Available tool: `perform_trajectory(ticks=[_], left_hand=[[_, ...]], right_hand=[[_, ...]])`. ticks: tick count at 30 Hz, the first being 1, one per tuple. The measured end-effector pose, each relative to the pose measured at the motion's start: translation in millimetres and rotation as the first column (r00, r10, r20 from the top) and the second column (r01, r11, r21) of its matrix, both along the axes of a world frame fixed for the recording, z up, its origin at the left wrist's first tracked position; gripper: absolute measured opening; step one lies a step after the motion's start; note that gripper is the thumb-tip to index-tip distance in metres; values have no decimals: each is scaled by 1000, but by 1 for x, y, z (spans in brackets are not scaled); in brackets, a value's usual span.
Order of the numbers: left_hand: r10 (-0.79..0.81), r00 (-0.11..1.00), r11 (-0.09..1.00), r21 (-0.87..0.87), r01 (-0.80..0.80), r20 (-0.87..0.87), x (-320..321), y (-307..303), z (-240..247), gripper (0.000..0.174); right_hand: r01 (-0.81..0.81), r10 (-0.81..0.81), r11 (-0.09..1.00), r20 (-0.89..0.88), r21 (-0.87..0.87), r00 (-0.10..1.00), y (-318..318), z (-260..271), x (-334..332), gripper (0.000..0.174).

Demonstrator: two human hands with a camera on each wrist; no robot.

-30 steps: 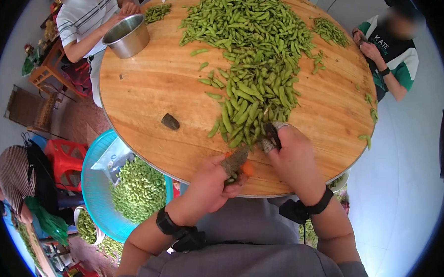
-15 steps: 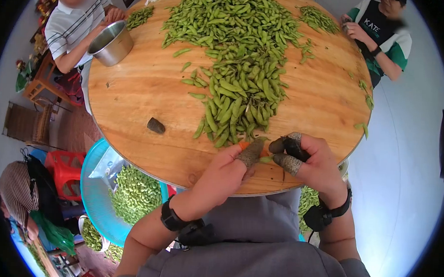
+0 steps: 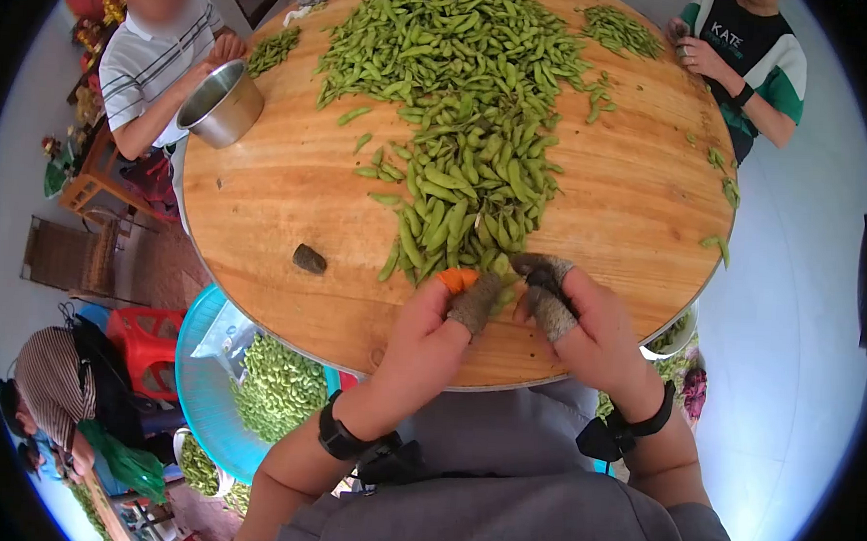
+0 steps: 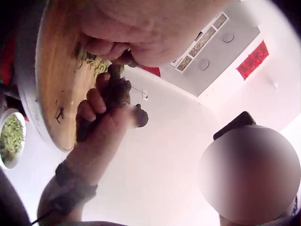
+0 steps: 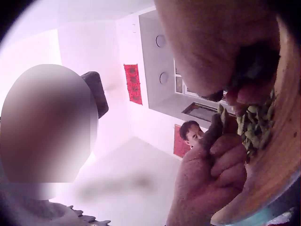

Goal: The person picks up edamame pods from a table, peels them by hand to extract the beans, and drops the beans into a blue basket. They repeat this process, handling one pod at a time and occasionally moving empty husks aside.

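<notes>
Both hands meet over the near edge of a round wooden table (image 3: 291, 206), at the front of a heap of green soybean pods (image 3: 477, 166). My left hand (image 3: 426, 333) pinches a soybean pod (image 5: 222, 112) between thumb and fingers; an orange cover sits on one finger and a grey-brown one on the thumb. Opposite it, my right hand (image 3: 591, 326), its fingertips in grey and black covers, has thumb and finger curled at the pod's other side. Fingers partly hide the pod in the head view.
A turquoise basin (image 3: 190, 357) of shelled beans stands below the table's left edge. On the table are a loose dark finger cover (image 3: 309, 258) and a steel pot (image 3: 222, 107). Two people (image 3: 162, 56) (image 3: 747, 67) sit across; a white bucket (image 3: 677, 334) stands at the right.
Both hands were lower, the left one tilted, a second ago; they have come together at a pod by the heap. Since half a second ago the right hand has shifted slightly left.
</notes>
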State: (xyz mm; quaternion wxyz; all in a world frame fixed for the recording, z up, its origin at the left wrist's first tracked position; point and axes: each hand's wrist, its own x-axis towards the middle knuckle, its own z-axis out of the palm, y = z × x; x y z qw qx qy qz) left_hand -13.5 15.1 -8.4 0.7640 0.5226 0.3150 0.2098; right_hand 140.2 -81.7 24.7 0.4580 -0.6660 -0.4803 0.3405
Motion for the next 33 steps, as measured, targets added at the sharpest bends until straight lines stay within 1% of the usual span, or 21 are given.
perform_trajectory(ticks=[1,2,4,6,9,13,15,16,18,19,20,21,22,23,24,25,27,29,30,32,33], left_hand=[[-4,1000,1000,2,4,-3,1,-2,0,28],[-18,1000,994,104,17,10,2,-4,-1,28],[-40,999,978,203,35,18,4,-6,-1,29],[-76,993,935,353,40,88,5,-7,-1,22],[-137,990,926,359,115,37,-1,-3,-2,22],[-92,995,927,366,78,23,0,-5,-5,30],[-86,996,809,580,91,-35,-3,-4,-5,20],[-90,995,809,580,94,-36,-4,-4,-3,20],[-30,986,550,821,153,-163,-5,-3,2,30],[-34,986,551,820,155,-163,-7,-2,-1,30],[-18,987,467,872,147,-157,-8,-1,-7,26],[-1,989,380,915,139,-150,-10,0,-11,23],[-4,989,380,914,141,-151,-13,-1,-10,23],[-112,988,745,649,156,-109,-16,-3,-7,20],[-189,982,950,248,189,-26,-17,-4,-4,17],[-189,982,950,249,190,-28,-17,-4,0,17],[-162,984,985,-48,166,74,-17,-3,7,16],[-158,978,979,-106,173,136,-20,-2,3,16],[-152,968,969,-163,186,198,-21,-2,2,17],[-150,976,980,-107,168,161,-18,-4,4,17],[-145,982,987,-51,152,122,-17,-5,5,18]], right_hand=[[-45,44,999,-35,-9,998,-2,0,0,25],[-86,86,996,25,7,996,-3,0,2,28],[-87,87,996,-19,4,996,-6,2,3,27],[-92,92,996,-59,1,994,-7,-1,4,27],[-122,129,990,-105,69,986,-9,-8,7,33],[-202,206,978,-141,42,968,-10,-7,9,38],[-212,214,977,-126,27,969,-10,-6,10,39],[-200,196,980,-143,-17,970,-10,-2,9,32],[-184,172,981,-160,-63,972,-10,-1,6,26],[-183,159,981,-290,-59,944,-8,-2,4,24],[-182,144,982,-413,-53,899,-8,-3,3,23],[-179,141,982,-414,-54,899,-9,-4,2,23],[-206,116,974,-569,-96,814,-9,-5,2,23],[-241,80,962,-705,-131,705,-9,-6,2,24],[-238,79,962,-706,-130,704,-10,-7,1,24],[-249,77,958,-712,-140,698,-10,-9,-1,26],[-262,77,954,-719,-149,691,-11,-9,-5,28],[-228,102,965,-620,-128,778,-13,-7,-7,31],[-229,104,965,-619,-126,779,-13,-4,-7,31],[-125,59,982,-401,-140,914,-12,3,-6,34],[-125,59,982,-401,-140,914,-13,4,-5,34]])
